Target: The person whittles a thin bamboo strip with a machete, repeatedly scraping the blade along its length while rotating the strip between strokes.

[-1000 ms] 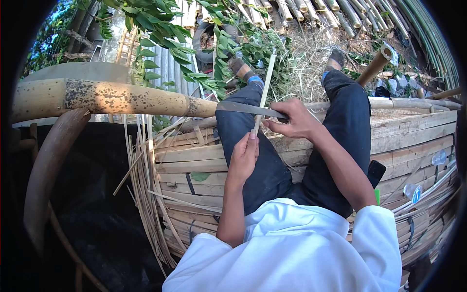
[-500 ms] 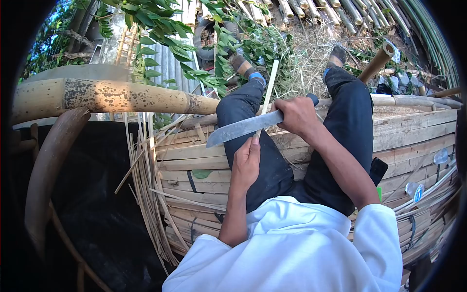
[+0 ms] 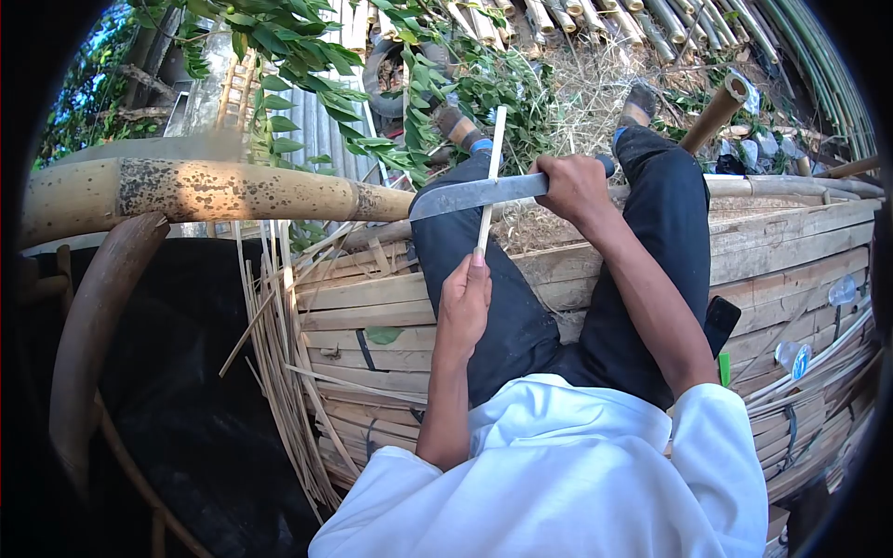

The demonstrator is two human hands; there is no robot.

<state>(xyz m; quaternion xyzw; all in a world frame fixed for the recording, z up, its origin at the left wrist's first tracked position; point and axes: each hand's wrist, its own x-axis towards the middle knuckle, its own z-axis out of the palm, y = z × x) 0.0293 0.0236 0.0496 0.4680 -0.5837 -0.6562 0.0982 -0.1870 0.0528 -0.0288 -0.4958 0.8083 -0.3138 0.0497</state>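
My left hand (image 3: 465,302) grips the near end of a thin pale bamboo strip (image 3: 489,163), which stands up away from me over my left knee. My right hand (image 3: 569,186) is closed on the handle of a long steel knife (image 3: 474,195). The blade lies flat across the strip, pointing left, its tip near a thick spotted bamboo pole (image 3: 214,191). I sit with both legs in dark trousers stretched out over stacked bamboo slats (image 3: 791,251).
Loose thin strips (image 3: 279,335) fan out at the left beside a black sheet (image 3: 177,372). A curved brown bamboo piece (image 3: 88,335) lies further left. Leafy branches (image 3: 307,56), bamboo poles (image 3: 651,23) and a cut tube (image 3: 714,113) lie beyond my feet. Plastic bottles (image 3: 791,353) sit at the right.
The knife rose from a tilted position to lie level and higher on the strip. My right hand moved up and away from me. The left hand kept its hold, shifting slightly.
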